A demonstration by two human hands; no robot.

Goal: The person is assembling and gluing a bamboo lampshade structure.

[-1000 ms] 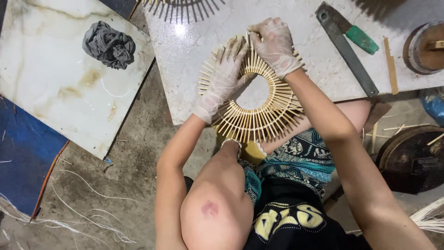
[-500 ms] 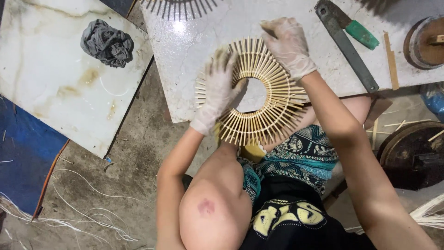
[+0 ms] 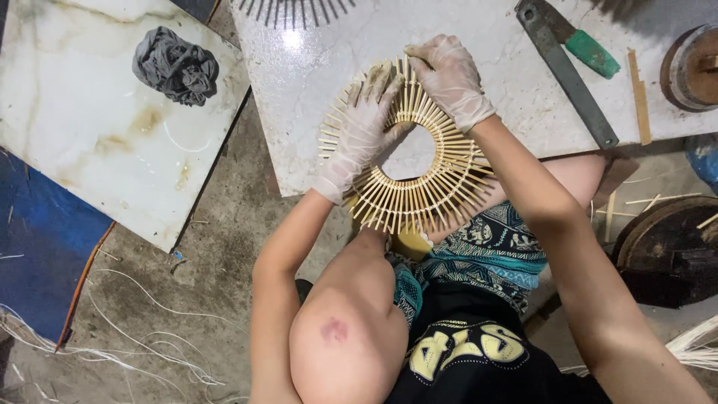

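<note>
1. No packages, boxes or wrapped goods are showing anywhere around the white marble slab (image 3: 479,112).
2. No labels or stickers are appearing on the slab or on the tools lying at its far right.
3. No signs are standing or hanging near the slab.
4. No screens or displays are showing beside or below the slab.

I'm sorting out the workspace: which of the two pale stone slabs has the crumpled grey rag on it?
The left slab, by the blue sheet; the rag lies there, away from both hands.
</note>
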